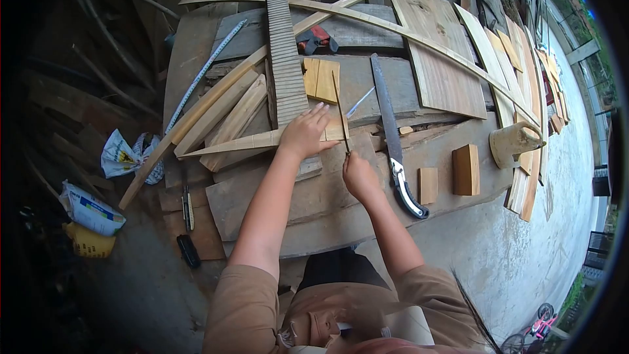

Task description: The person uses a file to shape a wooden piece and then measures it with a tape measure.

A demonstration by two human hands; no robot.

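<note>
My left hand [306, 132] lies flat with fingers stretched over a pale wooden strip [246, 143], pressing it near the lower end of a ridged wooden board [286, 59]. Pencil-like cross lines mark the strip near the hand. My right hand [360, 176] is closed around the near end of a long, thin blade-like tool [340, 106], seen almost edge-on; its grip is hidden. The tool crosses the strip's right end. Just beyond the left hand sit yellowish wooden blocks [321, 80]. To the right lies a hand saw [386, 115] with a black-and-white handle.
Long curved laths [393, 26] cross the bench's far side. A tape measure [206, 69] and red-black tool [317, 39] lie there. Two small blocks [466, 170] and a cut log [516, 144] stand right. A utility knife [189, 208] lies left, near plastic bags [92, 206].
</note>
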